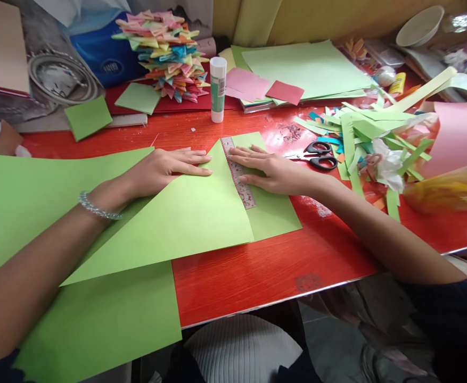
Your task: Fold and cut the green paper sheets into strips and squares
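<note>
A large green sheet (185, 213) lies on the red table with one part folded over diagonally. My left hand (169, 167) lies flat near the top of the fold, fingers stretched to the right. A patterned ruler (239, 175) lies on the green paper along the folded flap's right edge. My right hand (265, 169) rests with spread fingers on the ruler, pressing it from the right side. Another green sheet (117, 319) lies below and hangs past the table's front edge.
Black-handled scissors (321, 155) lie right of my right hand, near a heap of green paper strips (361, 133). A glue stick (218, 90) stands behind. Folded paper pieces (169, 53) are stacked at the back, beside pale green sheets (309, 69).
</note>
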{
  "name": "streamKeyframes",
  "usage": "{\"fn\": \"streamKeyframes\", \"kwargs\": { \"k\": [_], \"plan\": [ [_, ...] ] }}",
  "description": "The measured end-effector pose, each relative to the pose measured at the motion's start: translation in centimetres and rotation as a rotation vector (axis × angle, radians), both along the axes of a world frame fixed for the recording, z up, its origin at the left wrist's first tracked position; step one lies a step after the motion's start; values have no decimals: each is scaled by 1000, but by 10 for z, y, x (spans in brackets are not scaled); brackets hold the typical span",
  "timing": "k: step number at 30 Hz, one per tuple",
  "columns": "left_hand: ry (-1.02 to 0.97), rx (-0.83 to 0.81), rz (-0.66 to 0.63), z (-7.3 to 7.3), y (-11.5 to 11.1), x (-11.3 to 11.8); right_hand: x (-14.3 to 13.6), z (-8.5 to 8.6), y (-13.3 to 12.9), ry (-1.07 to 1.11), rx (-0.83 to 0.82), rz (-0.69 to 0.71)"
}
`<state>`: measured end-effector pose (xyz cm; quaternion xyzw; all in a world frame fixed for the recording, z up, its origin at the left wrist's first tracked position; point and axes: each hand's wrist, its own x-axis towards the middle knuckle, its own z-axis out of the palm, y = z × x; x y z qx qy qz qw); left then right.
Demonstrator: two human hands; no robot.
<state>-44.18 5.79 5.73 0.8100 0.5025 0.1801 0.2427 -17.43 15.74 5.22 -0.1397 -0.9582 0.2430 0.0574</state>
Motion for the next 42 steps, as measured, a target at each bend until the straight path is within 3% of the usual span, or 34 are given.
{"fn": "streamKeyframes", "kwargs": {
  "k": [13, 24, 42],
  "plan": [
    [10, -4, -11, -1, 0, -1, -2, -9, -4, 47, 95, -38],
    [73, 122, -85, -3, 0, -3, -3, -14, -2, 55, 119, -19],
    [67, 234, 139, -3, 10, 5, -1, -17, -3, 77, 154, -23]
  ]
}}
